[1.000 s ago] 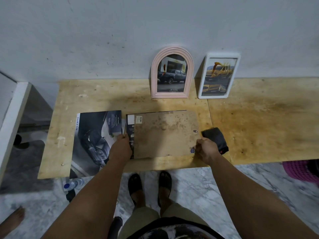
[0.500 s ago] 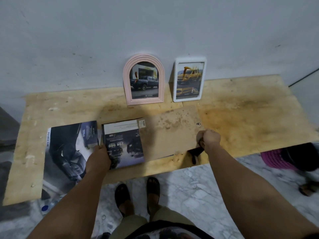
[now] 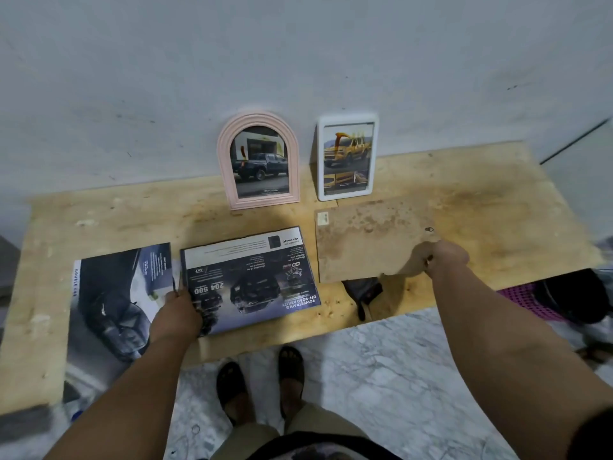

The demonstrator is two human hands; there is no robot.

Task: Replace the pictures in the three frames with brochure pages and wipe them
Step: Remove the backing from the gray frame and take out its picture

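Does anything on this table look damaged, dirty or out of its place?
Yes. The brown backing board that the right hand grips is stained with dark blotches, and its near edge is chipped. It partly covers the dark cloth. The printed brochure page lies upside down to the viewer.

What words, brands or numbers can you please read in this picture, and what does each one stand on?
"TOYOTA": foot of the dark pickup picture in the pink arched frame.
"DOUBLE CAB": left margin of the dark car brochure page, last letters blurred.
"204 500": the upside-down blue-grey brochure page under the left hand.
"POWERTRAIN & OFF-ROAD ABILITY": same page.
Its small print, the white rectangular frame captions and the brown backing board sticker: too blurred.
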